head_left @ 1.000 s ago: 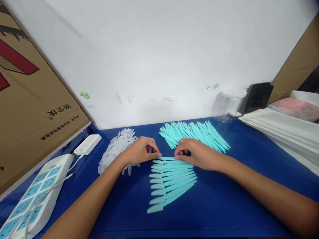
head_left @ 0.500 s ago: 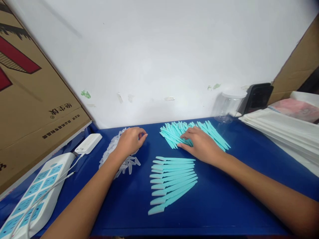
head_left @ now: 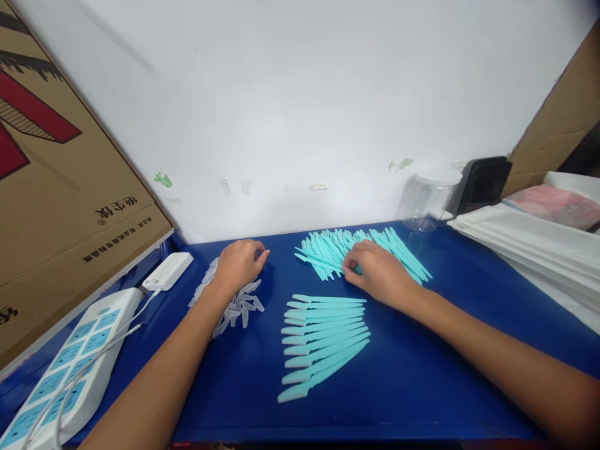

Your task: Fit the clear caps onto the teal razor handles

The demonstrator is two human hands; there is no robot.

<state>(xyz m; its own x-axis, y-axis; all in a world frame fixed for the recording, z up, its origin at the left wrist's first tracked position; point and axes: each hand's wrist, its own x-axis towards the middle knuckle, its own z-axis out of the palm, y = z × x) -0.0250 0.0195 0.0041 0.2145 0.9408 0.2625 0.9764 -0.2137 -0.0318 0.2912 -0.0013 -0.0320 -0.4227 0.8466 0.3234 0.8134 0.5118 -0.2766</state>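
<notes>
My right hand [head_left: 375, 269] pinches one turquoise eyebrow razor [head_left: 313, 257] between thumb and fingertips, its blade end pointing left over a heap of the same razors [head_left: 403, 250]. My left hand [head_left: 241, 265] hovers over a pile of translucent blade caps [head_left: 241, 306], thumb and index finger closed together. Whether anything is between those fingers, I cannot make out. In front of both hands lies a fanned row of several turquoise razors [head_left: 323, 344], blade ends to the left. Part of the cap pile is hidden beneath my left hand and forearm.
On the left are a white power strip [head_left: 100, 369] with cables, a small white box-like device [head_left: 167, 271] and a large carton [head_left: 94, 181]. A clear jar [head_left: 429, 200] with a white lid, a black object [head_left: 482, 184] and stacked white bags [head_left: 529, 244] stand at right.
My right thumb and fingers have closed on a razor and drawn it slightly off the heap. My left hand has shifted slightly left, its fingers still pinched.
</notes>
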